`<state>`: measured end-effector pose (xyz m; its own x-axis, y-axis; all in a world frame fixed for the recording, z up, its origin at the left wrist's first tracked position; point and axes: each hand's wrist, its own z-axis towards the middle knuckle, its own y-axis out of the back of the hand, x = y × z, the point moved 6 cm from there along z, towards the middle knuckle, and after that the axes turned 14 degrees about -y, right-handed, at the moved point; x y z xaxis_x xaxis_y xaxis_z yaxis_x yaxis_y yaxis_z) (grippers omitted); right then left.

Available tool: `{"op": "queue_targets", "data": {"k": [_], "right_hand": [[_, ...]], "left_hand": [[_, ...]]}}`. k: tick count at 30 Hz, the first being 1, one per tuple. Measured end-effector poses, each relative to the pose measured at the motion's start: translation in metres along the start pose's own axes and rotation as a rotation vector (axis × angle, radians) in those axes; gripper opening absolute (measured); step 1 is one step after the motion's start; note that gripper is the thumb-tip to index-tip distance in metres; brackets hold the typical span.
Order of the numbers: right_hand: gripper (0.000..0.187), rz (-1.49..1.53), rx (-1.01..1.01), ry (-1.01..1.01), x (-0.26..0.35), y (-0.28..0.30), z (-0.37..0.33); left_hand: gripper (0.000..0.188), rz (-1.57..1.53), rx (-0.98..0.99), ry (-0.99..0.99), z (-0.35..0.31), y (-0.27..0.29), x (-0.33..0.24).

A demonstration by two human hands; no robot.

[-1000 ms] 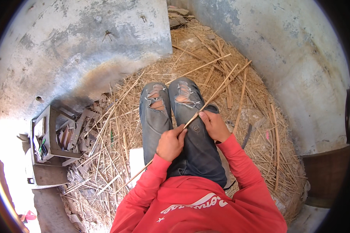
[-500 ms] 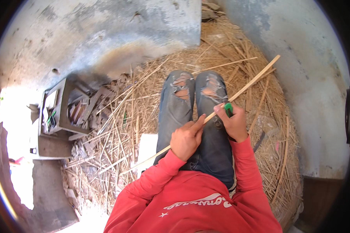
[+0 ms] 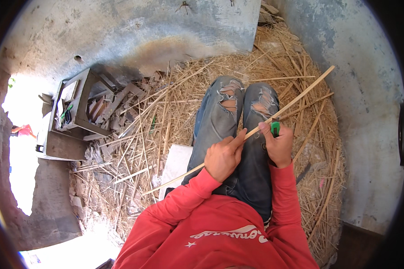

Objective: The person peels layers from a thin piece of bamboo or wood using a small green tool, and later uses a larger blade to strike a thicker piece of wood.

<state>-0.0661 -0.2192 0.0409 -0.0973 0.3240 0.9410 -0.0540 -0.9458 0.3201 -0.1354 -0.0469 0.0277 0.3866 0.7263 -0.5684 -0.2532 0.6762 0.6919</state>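
A long, pale strip of split wood or bamboo (image 3: 306,91) slants across my thighs, its far end past my right knee and its near end beside my left forearm. Around its middle, my left hand (image 3: 222,158) is closed, index finger stretched along it. My right hand (image 3: 280,144) grips a green utility knife (image 3: 276,129) against the strip, just beyond the left hand. The thumb presses by the strip's edge. Most of the knife is hidden in the palm, and its blade is hard to make out.
Loose strips and shavings (image 3: 134,150) cover the floor around my legs. At left, a wooden box-like cabinet (image 3: 76,123) lies among scraps, with a green item inside. A pale board (image 3: 176,163) lies beside my left thigh. Weathered walls (image 3: 359,80) stand ahead and to the right.
The whole view has shifted a little, so knees and hands appear farther right. Both hands keep their hold; the knife hand stays close beside the left fingers on the strip.
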Motion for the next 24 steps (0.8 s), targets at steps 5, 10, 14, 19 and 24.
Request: {"op": "queue_targets", "data": {"k": [5,10,14,19,24], "right_hand": [[0.03,-0.081,-0.069,0.117,0.021,-0.002,-0.009],[0.029,-0.159,-0.009,0.194,0.021,-0.008,-0.017],[0.027,-0.08,-0.102,-0.029,0.013,-0.002,-0.008],[0.031,-0.063,-0.068,-0.044,0.02,-0.005,-0.001],[0.032,-0.088,-0.005,-0.057,0.015,-0.004,0.002]], "left_hand": [[0.031,0.02,-0.013,0.009,0.004,0.004,0.0],[0.03,0.008,-0.004,0.078,0.008,0.012,0.018],[0.03,-0.098,-0.075,0.04,0.007,0.015,0.017],[0.033,-0.058,-0.06,-0.009,0.001,0.008,0.002],[0.037,0.017,-0.056,-0.026,0.0,0.009,0.001]]}}
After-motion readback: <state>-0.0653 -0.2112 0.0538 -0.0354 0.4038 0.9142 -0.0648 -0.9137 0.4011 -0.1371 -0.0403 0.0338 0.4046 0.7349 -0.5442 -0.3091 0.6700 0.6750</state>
